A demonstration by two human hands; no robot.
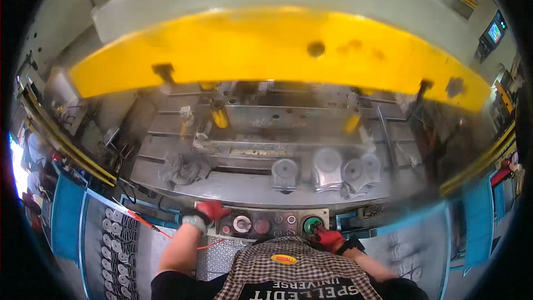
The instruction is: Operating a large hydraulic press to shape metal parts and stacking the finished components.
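Observation:
My left hand (211, 210), in a red glove, lies over the left end of a control panel (283, 213). Its fingers point right, with nothing seen in them, and hide what is beneath. At the panel's right end my right hand (330, 238), also red-gloved, reaches its outstretched fingers onto a green round button (312, 225). Between the hands sit a pale round button (242, 224), a dull red one (262, 226) and several small ones. Beyond the panel, several shaped grey metal parts (327, 168) rest on the press's front ledge, near a crumpled grey cloth (186, 168).
A large yellow press beam (244, 44), blurred, spans above the lower die (266, 116) with its yellow posts (220, 116). Racks of metal parts (117, 250) stand at left and right, beside blue panels (66, 216). A lit screen (494, 32) hangs at far right.

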